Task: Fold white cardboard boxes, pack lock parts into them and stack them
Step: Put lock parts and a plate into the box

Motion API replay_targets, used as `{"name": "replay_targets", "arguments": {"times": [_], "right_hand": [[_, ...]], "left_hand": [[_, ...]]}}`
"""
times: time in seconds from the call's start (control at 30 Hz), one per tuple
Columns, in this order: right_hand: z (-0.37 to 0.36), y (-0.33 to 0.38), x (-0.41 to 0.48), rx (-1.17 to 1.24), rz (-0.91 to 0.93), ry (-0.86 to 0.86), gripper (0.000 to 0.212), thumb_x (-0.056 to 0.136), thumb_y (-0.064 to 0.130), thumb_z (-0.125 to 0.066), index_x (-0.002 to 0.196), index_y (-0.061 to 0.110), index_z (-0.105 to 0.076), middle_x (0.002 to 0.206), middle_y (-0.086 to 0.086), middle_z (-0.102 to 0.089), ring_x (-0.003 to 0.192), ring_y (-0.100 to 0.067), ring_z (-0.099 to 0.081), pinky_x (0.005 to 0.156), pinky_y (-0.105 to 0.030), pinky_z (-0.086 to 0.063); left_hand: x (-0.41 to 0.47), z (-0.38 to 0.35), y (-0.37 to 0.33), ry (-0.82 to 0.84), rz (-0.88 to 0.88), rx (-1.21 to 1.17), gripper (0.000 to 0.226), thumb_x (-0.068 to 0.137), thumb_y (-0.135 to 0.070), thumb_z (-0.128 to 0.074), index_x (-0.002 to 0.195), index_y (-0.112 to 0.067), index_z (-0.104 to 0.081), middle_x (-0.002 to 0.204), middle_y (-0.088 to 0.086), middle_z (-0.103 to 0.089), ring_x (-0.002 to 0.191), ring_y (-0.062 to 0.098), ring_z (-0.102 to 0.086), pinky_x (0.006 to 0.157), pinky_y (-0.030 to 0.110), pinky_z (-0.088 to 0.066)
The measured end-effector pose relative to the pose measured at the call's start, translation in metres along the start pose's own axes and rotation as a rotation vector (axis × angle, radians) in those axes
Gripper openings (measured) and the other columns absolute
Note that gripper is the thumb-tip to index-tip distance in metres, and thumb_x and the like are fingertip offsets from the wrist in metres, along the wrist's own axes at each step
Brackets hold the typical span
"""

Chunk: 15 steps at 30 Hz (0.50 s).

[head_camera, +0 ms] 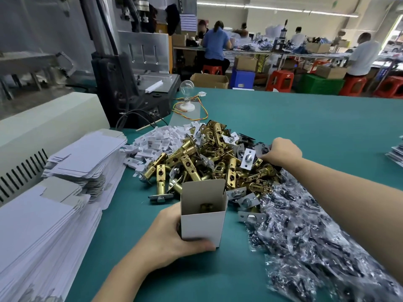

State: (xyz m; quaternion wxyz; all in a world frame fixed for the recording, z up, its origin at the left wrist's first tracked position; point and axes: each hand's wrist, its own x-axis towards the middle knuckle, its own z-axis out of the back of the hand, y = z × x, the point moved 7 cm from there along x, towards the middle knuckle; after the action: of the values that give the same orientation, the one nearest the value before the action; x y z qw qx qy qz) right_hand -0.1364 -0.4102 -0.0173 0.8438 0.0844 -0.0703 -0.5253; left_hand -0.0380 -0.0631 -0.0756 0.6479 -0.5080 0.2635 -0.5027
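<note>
- Box of white cardboard (pixel 204 211) stood upright on the green table (pixel 305 118), close in front of the person. It was already folded into shape, with its top open and the lid flap standing up at the back.
- One brass latch (pixel 206 207) showed inside it, low down, so packing looked begun but not finished. What else lay in there could not be made out.
- The left hand (pixel 172 238) grasped the box from its left side, thumb across the front near the base and fingers wrapped behind.
- The right hand (pixel 281 150) was stretched out to the far right of the heap of latches (pixel 209 162), fingers curled down among grey and dark plates. Whether it had hold of a piece could not be told.
- Judging by this, closing the flap and stacking remained to be done. No finished closed box was in sight.
- The box looked clean and unprinted, white outside and grey-brown inside, with crisp edges.
- Just right of it lay a spread of clear bags of dark screws (pixel 316 236), and behind the heap a scatter of small white plastic pieces (pixel 157 142).
- To the left sat stacks of flat unfolded box blanks (pixel 87 158), many of them, so plenty of work seemed left.
</note>
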Motion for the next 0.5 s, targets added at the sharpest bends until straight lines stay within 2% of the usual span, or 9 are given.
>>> {"name": "replay_targets", "arguments": {"times": [0.1,0.2,0.27,0.33,0.37,0.43,0.5], "right_hand": [[-0.002,-0.002,0.001,0.095,-0.014,-0.038,0.039,0.089,0.027,-0.074,0.064,0.011,-0.049,0.064,-0.006,-0.053,0.067,-0.028,-0.055,0.056,-0.026,-0.039],[0.001,-0.004,-0.003,0.171,-0.022,-0.075,0.036,0.091,0.026,-0.072,0.066,0.008,-0.054,0.065,-0.008,-0.058,0.068,-0.031,-0.058,0.057,-0.029,-0.043],[0.013,-0.003,-0.007,0.29,-0.011,-0.106,0.032,0.094,0.029,-0.072,0.077,0.001,-0.067,0.077,-0.013,-0.071,0.078,-0.034,-0.069,0.067,-0.039,-0.057],[0.032,0.006,-0.015,0.543,0.052,-0.134,0.021,0.096,0.022,-0.07,0.09,0.002,-0.071,0.091,-0.016,-0.075,0.086,-0.032,-0.075,0.08,-0.048,-0.062],[0.044,0.013,-0.023,0.664,0.102,-0.134,0.014,0.097,0.017,-0.068,0.096,0.003,-0.069,0.095,-0.015,-0.075,0.083,-0.027,-0.076,0.077,-0.045,-0.063],[0.071,0.035,-0.046,0.809,0.242,-0.098,0.007,0.1,0.011,-0.064,0.104,0.005,-0.063,0.095,-0.014,-0.076,0.073,-0.019,-0.077,0.064,-0.03,-0.062],[0.097,0.058,-0.079,0.895,0.424,-0.03,0.01,0.1,0.009,-0.064,0.109,0.009,-0.059,0.088,-0.015,-0.078,0.067,-0.02,-0.076,0.058,-0.026,-0.059]], "left_hand": [[0.001,0.0,0.0,-0.002,-0.014,-0.001,0.044,0.064,-0.043,-0.096,0.102,-0.047,-0.072,0.101,-0.014,-0.074,0.09,0.003,-0.07,0.076,0.02,-0.055],[0.0,0.001,-0.001,-0.005,-0.021,-0.013,0.044,0.067,-0.042,-0.096,0.104,-0.046,-0.073,0.105,-0.014,-0.075,0.093,0.002,-0.07,0.078,0.018,-0.055],[0.0,0.002,-0.001,-0.014,-0.021,-0.021,0.044,0.067,-0.042,-0.096,0.104,-0.048,-0.073,0.105,-0.016,-0.075,0.093,-0.002,-0.07,0.077,0.015,-0.053],[-0.001,0.003,-0.001,-0.029,-0.02,-0.024,0.045,0.066,-0.043,-0.095,0.104,-0.05,-0.073,0.105,-0.018,-0.075,0.092,-0.004,-0.069,0.076,0.013,-0.052],[-0.001,0.003,-0.002,-0.034,-0.019,-0.025,0.046,0.065,-0.045,-0.095,0.105,-0.051,-0.073,0.105,-0.018,-0.075,0.092,-0.005,-0.069,0.076,0.012,-0.052],[-0.001,0.004,-0.002,-0.039,-0.02,-0.016,0.047,0.065,-0.047,-0.095,0.106,-0.052,-0.072,0.106,-0.02,-0.074,0.093,-0.005,-0.069,0.076,0.011,-0.052],[-0.001,0.004,-0.001,-0.045,-0.016,-0.008,0.049,0.065,-0.048,-0.094,0.108,-0.052,-0.071,0.107,-0.02,-0.075,0.095,-0.003,-0.07,0.077,0.012,-0.053]]}}
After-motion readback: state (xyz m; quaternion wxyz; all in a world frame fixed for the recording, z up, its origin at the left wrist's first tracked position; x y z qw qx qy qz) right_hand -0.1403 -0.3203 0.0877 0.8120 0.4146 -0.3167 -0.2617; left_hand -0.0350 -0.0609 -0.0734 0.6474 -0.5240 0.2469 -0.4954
